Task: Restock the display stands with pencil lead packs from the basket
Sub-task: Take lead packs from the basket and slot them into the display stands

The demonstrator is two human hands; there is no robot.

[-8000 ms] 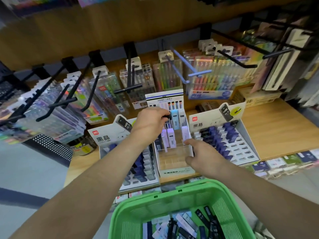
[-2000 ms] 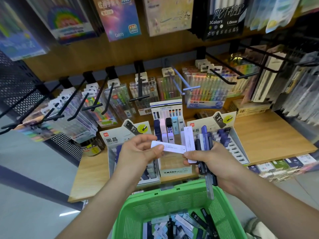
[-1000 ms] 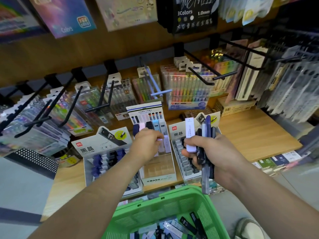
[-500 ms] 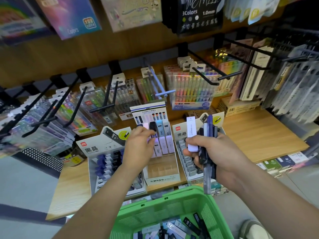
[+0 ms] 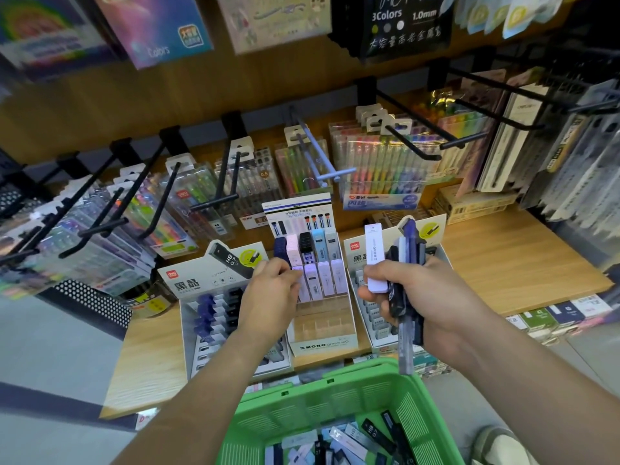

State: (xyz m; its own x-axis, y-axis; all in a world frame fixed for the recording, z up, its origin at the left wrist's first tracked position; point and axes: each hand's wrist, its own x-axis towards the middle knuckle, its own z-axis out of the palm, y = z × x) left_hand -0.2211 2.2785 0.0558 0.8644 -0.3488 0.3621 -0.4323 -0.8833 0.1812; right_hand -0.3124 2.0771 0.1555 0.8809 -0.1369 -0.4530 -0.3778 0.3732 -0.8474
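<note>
At the mid stand, the step in hand is seating one pack. Left hand sits at the left end of the stand's near filled row, fingers curled against a pale pack. Cannot tell whether they pinch it or just press it down, since the knuckles hide the contact. Right hand, just right of that stand, is clamped round a bundle held upright, with a white pack on its left face.

Judged: restock partway, plenty left. The next move likely calls for the left hand to come off the stand, reach across, draw the white pack from the bundle and set it upright in a free slot. The nearest clear slots look unfilled.

Counts:
- Three stands on the shelf: left stand, mid stand, right stand.
- Mid stand: five far-row packs and four near-row packs, the pale one included.
- Bundle: one white pack and at least four dark or blue ones; the fingers hide the exact number.
- One green basket, near and low centre, with loose packs inside, too jumbled to count.
- Two hands.
</note>
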